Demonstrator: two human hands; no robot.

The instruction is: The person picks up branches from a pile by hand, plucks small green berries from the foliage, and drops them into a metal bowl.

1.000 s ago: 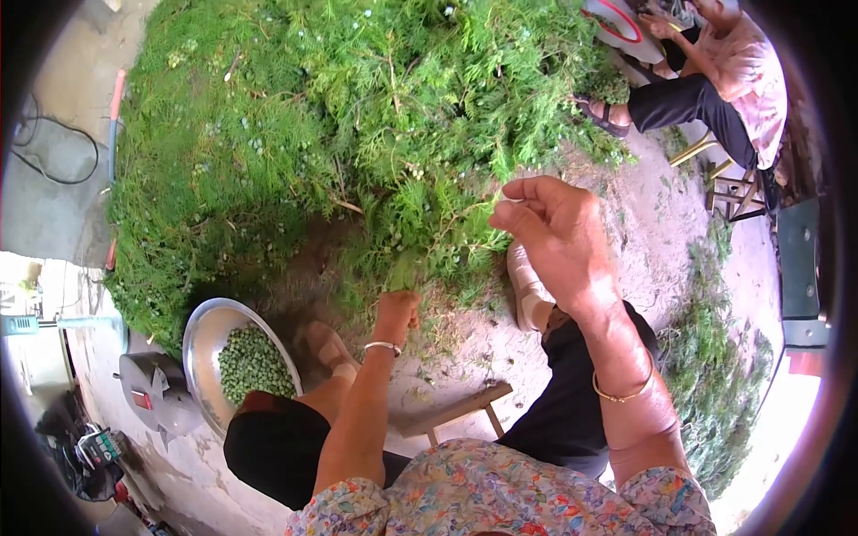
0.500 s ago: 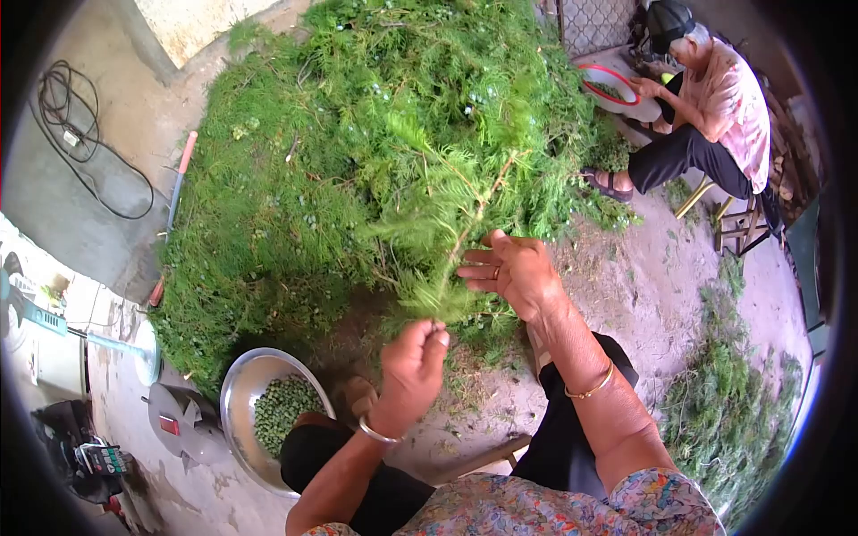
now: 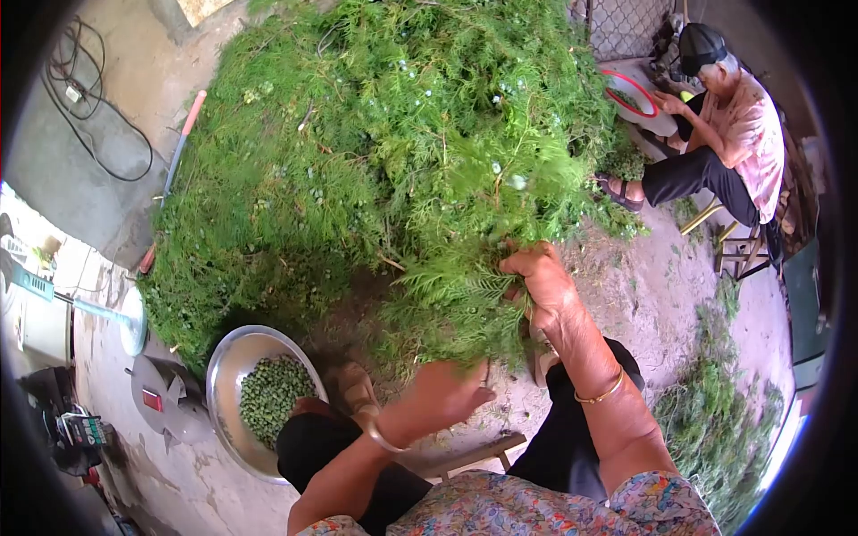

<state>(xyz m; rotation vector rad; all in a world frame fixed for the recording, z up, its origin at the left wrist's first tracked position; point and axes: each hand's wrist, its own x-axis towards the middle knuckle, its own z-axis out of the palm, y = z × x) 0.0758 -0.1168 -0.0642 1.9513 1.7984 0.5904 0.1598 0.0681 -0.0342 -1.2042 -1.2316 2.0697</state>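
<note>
My right hand [image 3: 542,284] is closed around a leafy green cypress-like branch [image 3: 478,284], its fingers partly hidden behind the foliage. Feathery sprays from this branch hang between my hands. Just below them is my left hand [image 3: 447,397], smeared by motion, near the sprays' lower tips; I cannot tell if it grips anything. In front of both hands rises a big heap of the same cut branches [image 3: 295,179], dotted with small pale berries. By my left knee stands a metal basin [image 3: 220,393] with many small green cones or berries [image 3: 273,397] in it.
At the back right a seated person [image 3: 737,134] holds a red-rimmed bowl [image 3: 653,112]. Left of the heap lie a pink-handled tool [image 3: 194,113] and a black cable [image 3: 116,175]. A fan [image 3: 134,322] stands at left. More greenery [image 3: 715,429] lies on the right floor.
My right hand has gone from open fingers beside the branch to closing around it. My left hand has moved down and to the right, away from its pinch at the stem's end.
</note>
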